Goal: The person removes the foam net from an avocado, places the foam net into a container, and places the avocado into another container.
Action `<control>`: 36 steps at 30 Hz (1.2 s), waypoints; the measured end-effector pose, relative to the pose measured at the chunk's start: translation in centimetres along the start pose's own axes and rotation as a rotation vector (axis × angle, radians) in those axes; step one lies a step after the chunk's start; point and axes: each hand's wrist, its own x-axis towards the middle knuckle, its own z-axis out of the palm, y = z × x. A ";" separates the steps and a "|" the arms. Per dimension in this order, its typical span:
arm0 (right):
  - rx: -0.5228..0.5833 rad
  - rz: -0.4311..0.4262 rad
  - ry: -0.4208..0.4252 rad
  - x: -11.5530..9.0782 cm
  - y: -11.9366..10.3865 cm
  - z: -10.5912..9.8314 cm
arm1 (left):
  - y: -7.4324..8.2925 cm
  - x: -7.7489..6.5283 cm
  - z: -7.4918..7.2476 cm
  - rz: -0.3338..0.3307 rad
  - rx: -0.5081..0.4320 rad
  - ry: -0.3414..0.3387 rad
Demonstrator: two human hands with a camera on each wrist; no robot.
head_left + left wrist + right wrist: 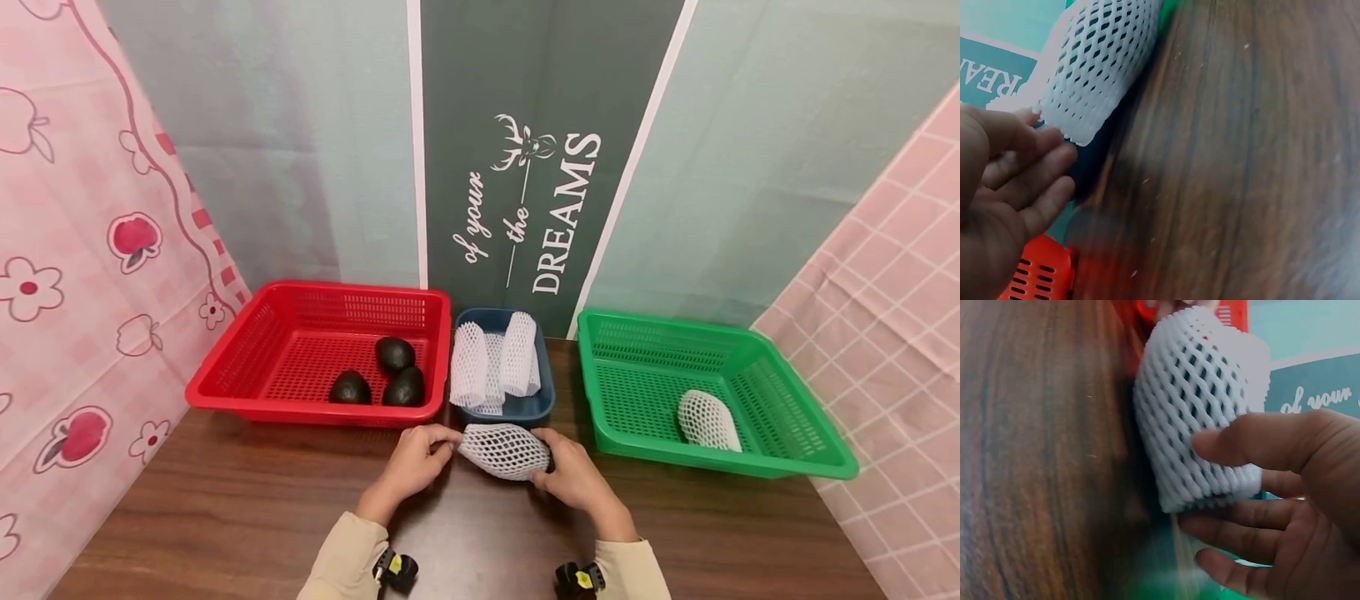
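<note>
A white foam net sleeve (506,452) is stretched around a dark fruit, which shows through its holes just in front of the blue basket. My left hand (418,458) pinches the sleeve's left end between thumb and fingertips. At the other end my right hand (573,473) grips it; in the right wrist view the thumb (1222,447) lies over the mesh (1194,406) and the fingers reach underneath. Three dark avocados (394,354) lie in the red basket (315,410), and one netted fruit (707,421) lies in the green basket (720,460).
Several rolled foam nets (517,354) lie in the blue basket (546,387), between the red and green ones. All three baskets stand along the back of the brown wooden table (480,542). Behind them hangs a printed curtain (360,167), with pink cloth (67,350) at both sides.
</note>
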 end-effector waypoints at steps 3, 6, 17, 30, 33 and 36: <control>-0.015 -0.012 0.013 0.2 0.0 0.3 | -0.1 -0.1 0.4 0.020 -0.043 0.000; -0.041 -0.047 0.025 0.6 0.1 0.6 | -0.1 -0.1 0.8 0.042 -0.064 0.007; -0.103 -0.114 0.030 0.7 0.1 0.6 | 0.2 0.1 2.0 0.036 -0.072 -0.065; -0.103 -0.123 0.067 0.5 0.3 0.2 | 0.6 0.6 2.6 -0.003 -0.114 -0.101; -0.101 -0.109 0.067 0.5 0.4 0.1 | 0.6 0.6 2.5 -0.038 -0.137 -0.123; -0.108 -0.115 0.073 0.6 0.3 0.2 | 0.7 0.6 2.4 -0.047 -0.142 -0.131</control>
